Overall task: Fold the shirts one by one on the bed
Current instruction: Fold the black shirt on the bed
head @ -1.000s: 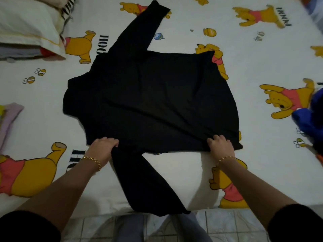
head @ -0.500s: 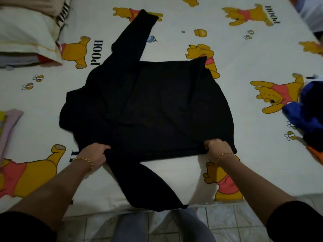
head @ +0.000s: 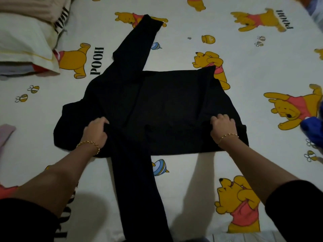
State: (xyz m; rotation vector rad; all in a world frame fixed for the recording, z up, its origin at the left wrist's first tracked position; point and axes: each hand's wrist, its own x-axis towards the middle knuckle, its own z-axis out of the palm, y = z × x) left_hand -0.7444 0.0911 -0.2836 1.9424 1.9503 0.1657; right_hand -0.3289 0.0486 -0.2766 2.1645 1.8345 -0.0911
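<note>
the bed (head: 174,41) is covered by a white sheet printed with yellow bears. the black shirt (head: 166,105) is spread flat in its middle, one sleeve stretched toward the far side, the other toward the near edge. a pale pillow (head: 22,37) is seen at the far left, and a blue garment (head: 312,130) at the right edge. the left hand (head: 96,131) is set where the near sleeve begins, its fingers (head: 103,122) clamped on a fold of cloth. the right hand (head: 223,128) is set near the shirt's right corner, fingers likewise clamped on cloth. a gold bracelet (head: 88,144) is worn on each wrist.
</note>
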